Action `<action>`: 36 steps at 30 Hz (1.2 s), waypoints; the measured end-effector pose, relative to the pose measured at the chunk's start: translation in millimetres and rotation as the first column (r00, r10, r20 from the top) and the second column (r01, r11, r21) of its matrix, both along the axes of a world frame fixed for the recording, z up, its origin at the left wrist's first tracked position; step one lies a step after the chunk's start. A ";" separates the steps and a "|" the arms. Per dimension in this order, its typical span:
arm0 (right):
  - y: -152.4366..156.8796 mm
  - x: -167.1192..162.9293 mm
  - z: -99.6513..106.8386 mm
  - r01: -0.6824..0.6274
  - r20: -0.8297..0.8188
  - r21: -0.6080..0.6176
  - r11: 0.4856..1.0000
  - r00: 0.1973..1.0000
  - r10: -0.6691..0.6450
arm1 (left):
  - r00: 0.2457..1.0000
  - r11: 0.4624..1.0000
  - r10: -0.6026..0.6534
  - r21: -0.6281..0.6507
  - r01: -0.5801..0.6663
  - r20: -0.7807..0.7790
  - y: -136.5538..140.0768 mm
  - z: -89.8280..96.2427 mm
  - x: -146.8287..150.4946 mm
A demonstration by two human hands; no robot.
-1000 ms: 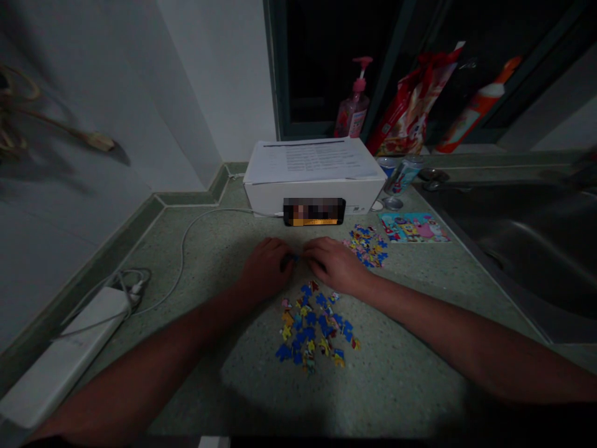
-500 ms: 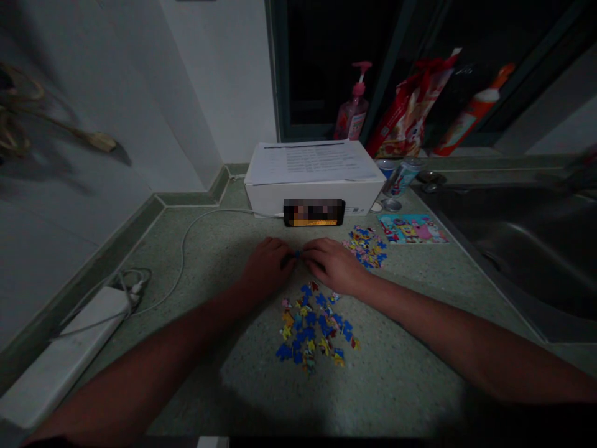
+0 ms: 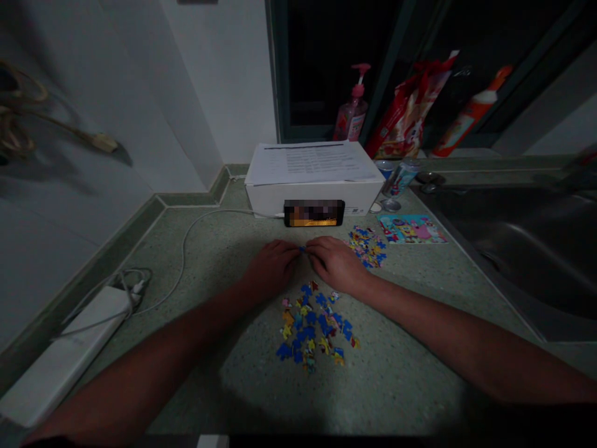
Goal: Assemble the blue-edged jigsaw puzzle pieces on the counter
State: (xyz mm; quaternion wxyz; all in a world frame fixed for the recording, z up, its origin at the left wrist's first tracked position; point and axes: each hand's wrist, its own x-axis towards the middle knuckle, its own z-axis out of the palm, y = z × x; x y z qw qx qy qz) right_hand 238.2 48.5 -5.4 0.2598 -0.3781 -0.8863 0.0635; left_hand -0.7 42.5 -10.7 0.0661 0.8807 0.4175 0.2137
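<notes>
Between my two hands is a small blue jigsaw puzzle piece (image 3: 302,249), held at the fingertips just above or on the counter. My left hand (image 3: 274,264) is closed in a pinch at its left side. From the right, my right hand (image 3: 334,261) pinches it too, fingers bent together. Whether it is one piece or two joined cannot be made out. Nearer to me lies a loose pile of puzzle pieces (image 3: 310,333), mostly blue with some yellow and red. A second pile of pieces (image 3: 367,246) is just beyond my right hand.
A lit phone (image 3: 314,214) leans on a white box (image 3: 265,196), its white cable (image 3: 183,249) running left to a power strip (image 3: 88,339). A colourful picture card (image 3: 413,229) lies by the sink (image 3: 513,249). A can (image 3: 402,179) stands tilted behind it.
Both hands have shifted only slightly, with the fingertips and the blue piece a little farther right and away from me. The piles look the same.
</notes>
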 end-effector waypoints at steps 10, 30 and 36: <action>-0.7 0.3 0.0 0.043 0.008 -0.004 0.999 0.999 -0.043 | 1.000 1.000 0.012 -0.023 -0.013 -0.025 0.2 -0.4 1.3; 3.0 1.3 -2.0 -0.107 0.012 0.003 0.994 0.994 0.107 | 0.996 0.996 0.094 -0.005 -0.094 -0.005 -0.7 3.8 -0.6; 3.6 1.0 -2.0 -0.089 0.014 -0.007 0.996 0.996 0.089 | 0.999 0.998 0.048 0.029 -0.047 -0.018 -1.8 2.6 -1.3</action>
